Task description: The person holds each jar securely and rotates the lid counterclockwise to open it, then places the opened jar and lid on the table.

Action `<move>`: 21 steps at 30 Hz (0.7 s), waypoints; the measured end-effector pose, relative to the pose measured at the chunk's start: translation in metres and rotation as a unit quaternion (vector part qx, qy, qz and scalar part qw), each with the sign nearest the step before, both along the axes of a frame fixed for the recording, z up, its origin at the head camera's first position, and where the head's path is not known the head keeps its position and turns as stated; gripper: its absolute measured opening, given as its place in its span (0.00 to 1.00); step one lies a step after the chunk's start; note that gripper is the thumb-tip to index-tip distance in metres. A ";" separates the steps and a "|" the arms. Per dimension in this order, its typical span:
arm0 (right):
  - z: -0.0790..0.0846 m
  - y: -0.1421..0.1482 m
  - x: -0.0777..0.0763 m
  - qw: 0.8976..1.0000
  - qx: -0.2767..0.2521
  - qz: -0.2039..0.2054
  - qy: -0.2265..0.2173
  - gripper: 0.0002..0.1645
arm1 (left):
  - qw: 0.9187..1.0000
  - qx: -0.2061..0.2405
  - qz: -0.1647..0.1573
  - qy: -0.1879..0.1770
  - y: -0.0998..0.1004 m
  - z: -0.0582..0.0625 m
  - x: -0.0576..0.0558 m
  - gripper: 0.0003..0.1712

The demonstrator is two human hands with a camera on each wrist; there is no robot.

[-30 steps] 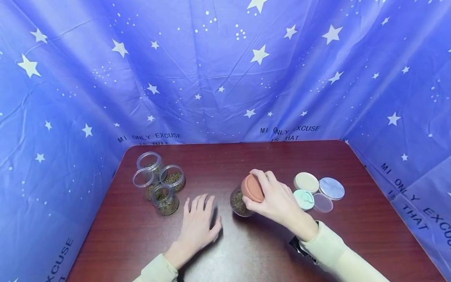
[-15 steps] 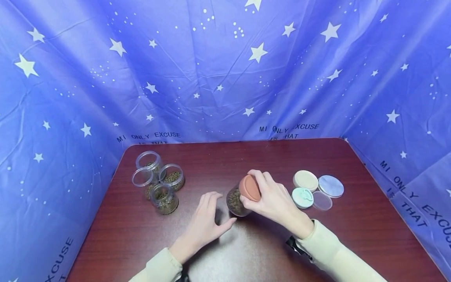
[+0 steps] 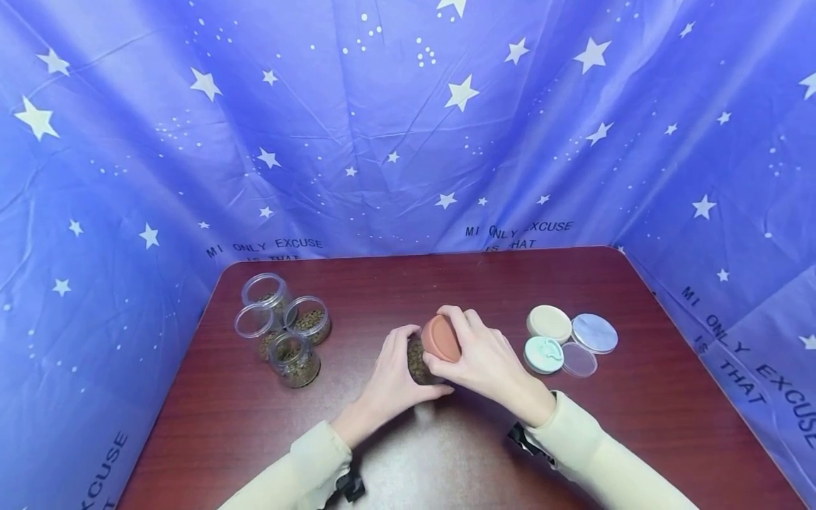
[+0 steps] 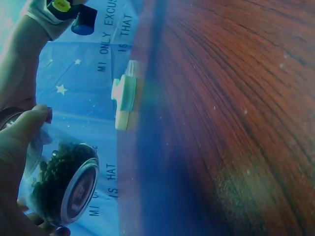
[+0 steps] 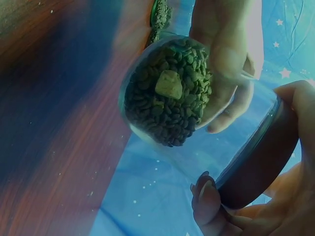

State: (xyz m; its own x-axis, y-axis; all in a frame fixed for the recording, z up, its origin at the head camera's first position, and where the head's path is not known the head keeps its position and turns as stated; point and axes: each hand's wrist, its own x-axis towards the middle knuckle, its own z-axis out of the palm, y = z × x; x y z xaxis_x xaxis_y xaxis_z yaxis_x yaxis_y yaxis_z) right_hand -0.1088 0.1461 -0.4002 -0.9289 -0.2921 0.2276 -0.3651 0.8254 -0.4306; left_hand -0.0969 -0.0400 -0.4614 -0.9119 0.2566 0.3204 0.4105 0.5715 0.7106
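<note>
A clear jar [image 3: 418, 363] of brown pellets hangs tilted over the table between both hands, its orange lid [image 3: 441, 338] on top. My right hand [image 3: 489, 360] grips the lid from the right, thumb and fingers around its edge. My left hand [image 3: 390, 370] curls around the jar's body from the left. The right wrist view shows a pale chunk [image 5: 169, 84] among the pellets, and left fingers [image 5: 231, 105] on the far side of the jar. The jar's base [image 4: 80, 191] shows in the left wrist view.
Several open clear jars [image 3: 295, 360] with brown pellets stand grouped at the left of the reddish-brown table [image 3: 382, 290]. On the right lie a cream lid [image 3: 550, 324], a mint-green lid [image 3: 543, 355], a bluish lid [image 3: 595, 333] and a clear disc [image 3: 579, 360]. A starry blue curtain [image 3: 357, 127] surrounds the table.
My left hand has moved right from the table and now holds the jar's body. The right hand has carried the lidded jar slightly left.
</note>
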 end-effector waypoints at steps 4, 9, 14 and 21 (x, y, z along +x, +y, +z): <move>0.000 -0.001 0.000 1.000 0.001 0.002 -0.008 0.39 | 1.000 0.007 0.009 0.001 0.002 -0.002 -0.001 0.53; -0.001 -0.001 0.001 1.000 0.007 0.008 -0.006 0.40 | 1.000 -0.011 0.007 0.010 0.002 -0.001 0.000 0.53; -0.002 -0.003 0.002 1.000 0.020 0.016 0.013 0.43 | 1.000 -0.003 -0.005 0.022 0.001 -0.004 -0.001 0.50; 0.012 -0.003 0.006 0.999 0.033 0.019 0.027 0.55 | 0.999 0.041 0.010 0.003 -0.001 -0.008 -0.001 0.50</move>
State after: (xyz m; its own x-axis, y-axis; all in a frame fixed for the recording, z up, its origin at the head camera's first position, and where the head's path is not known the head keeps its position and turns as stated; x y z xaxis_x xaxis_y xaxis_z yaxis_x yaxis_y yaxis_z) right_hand -0.1023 0.1436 -0.3879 -0.9040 -0.3422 0.2563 -0.4173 0.8369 -0.3543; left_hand -0.0981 -0.0411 -0.4694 -0.9147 0.2111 0.3446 0.4037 0.5194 0.7532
